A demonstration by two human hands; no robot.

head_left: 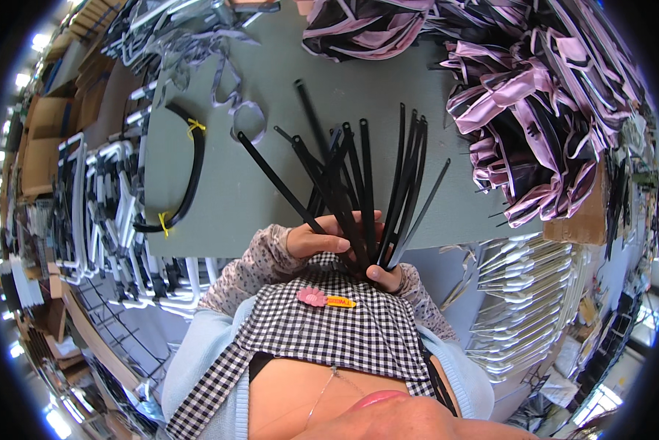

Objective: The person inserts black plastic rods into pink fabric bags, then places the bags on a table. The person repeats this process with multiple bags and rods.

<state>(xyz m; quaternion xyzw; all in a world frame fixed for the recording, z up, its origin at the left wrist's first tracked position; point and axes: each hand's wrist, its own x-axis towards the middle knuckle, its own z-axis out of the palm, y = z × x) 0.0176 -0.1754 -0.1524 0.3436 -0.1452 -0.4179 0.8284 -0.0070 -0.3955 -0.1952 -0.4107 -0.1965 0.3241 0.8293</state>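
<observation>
Both hands, left hand (316, 240) and right hand (385, 276), close around a fanned bundle of thin black plastic strips (359, 183), gathering their lower ends together above the grey table (219, 213).

A grey-green table (271, 110) carries the work. On it lies a curved black bundle (186, 176) bound with yellow ties, near the left edge. A grey ribbon (230, 88) lies beside it. A big heap of black and pink pieces (542, 103) covers the right part.
</observation>
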